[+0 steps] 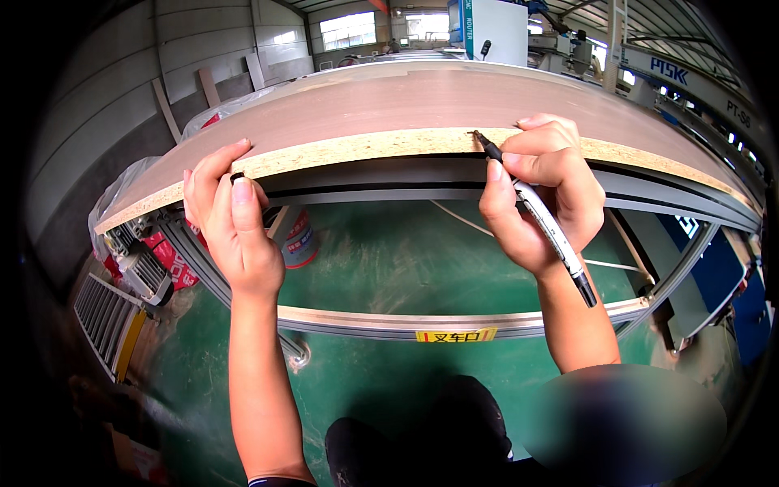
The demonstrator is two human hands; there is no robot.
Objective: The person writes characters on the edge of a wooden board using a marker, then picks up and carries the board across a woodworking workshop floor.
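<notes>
A large particle board (365, 97) with a brownish top lies before me, its raw chipboard edge facing my body. My right hand (560, 183) pinches a white marker pen (548, 225) with black ends. The pen slants up to the left, its dark tip at the board's front edge, where a small dark mark shows. At the left part of that edge is my left hand (231, 211), fingertips over the top. Between its thumb and fingers sits a small black cap (237, 177), mostly hidden.
The board rests on an aluminium frame (381, 318) with a yellow label on its lower rail. Beneath stands a round bucket (299, 239) on the green floor. A motor (146, 274) and a roller section (101, 316) are at left; a white machine cabinet (497, 32) rises behind.
</notes>
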